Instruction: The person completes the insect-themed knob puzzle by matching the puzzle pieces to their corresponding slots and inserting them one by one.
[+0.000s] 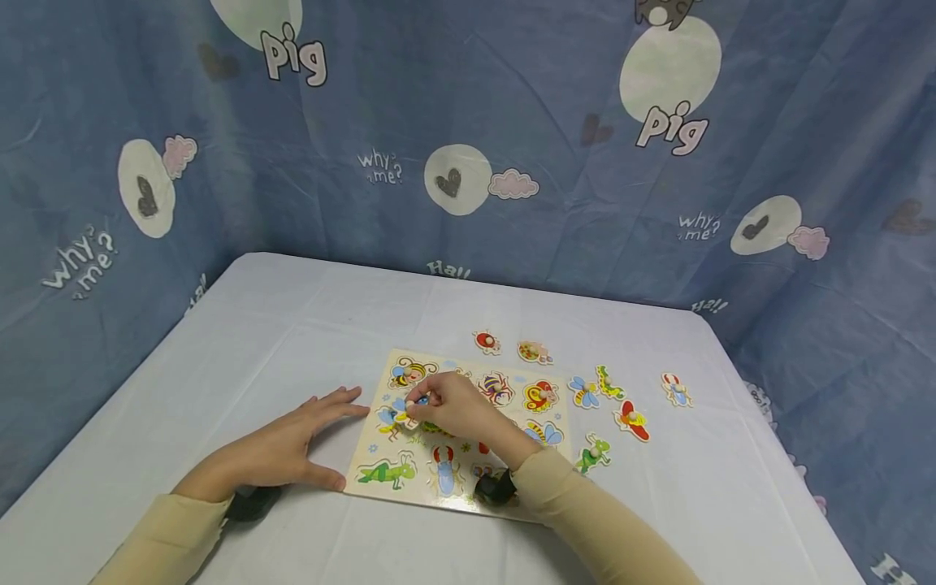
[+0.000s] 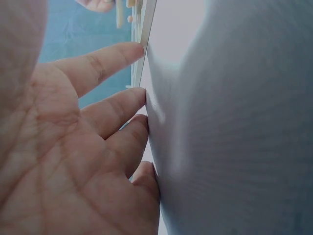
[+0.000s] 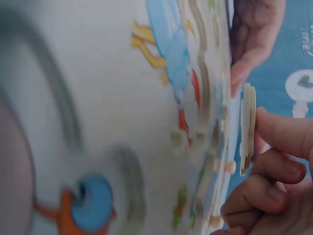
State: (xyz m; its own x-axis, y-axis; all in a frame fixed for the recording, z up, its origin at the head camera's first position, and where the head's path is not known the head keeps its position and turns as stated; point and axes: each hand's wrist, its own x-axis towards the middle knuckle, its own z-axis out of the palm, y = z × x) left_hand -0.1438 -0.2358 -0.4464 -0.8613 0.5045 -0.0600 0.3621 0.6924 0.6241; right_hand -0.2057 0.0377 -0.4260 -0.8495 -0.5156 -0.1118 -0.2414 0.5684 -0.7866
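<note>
A wooden insect puzzle board (image 1: pixel 468 455) lies flat on the table. My right hand (image 1: pixel 461 410) pinches a thin wooden puzzle piece (image 3: pixel 248 129) over the board's left side, at the fly picture (image 1: pixel 387 421). In the right wrist view the piece is seen edge-on, apart from the board, and its printed face is hidden. My left hand (image 1: pixel 292 443) rests at the board's left edge with fingers spread and straight. Thumb and fingertips touch the edge or the table beside it. A bee piece (image 1: pixel 409 374) and a spider piece (image 1: pixel 496 389) sit along the board's far row.
Loose pieces lie beyond and right of the board: a ladybird (image 1: pixel 487 342), a snail-like piece (image 1: pixel 534 352), a dragonfly (image 1: pixel 584 392), a caterpillar (image 1: pixel 608 383), a red-winged insect (image 1: pixel 632 421), a grasshopper (image 1: pixel 593 453) and a blue beetle (image 1: pixel 676 390). A printed curtain (image 1: pixel 366 219) hangs behind the table.
</note>
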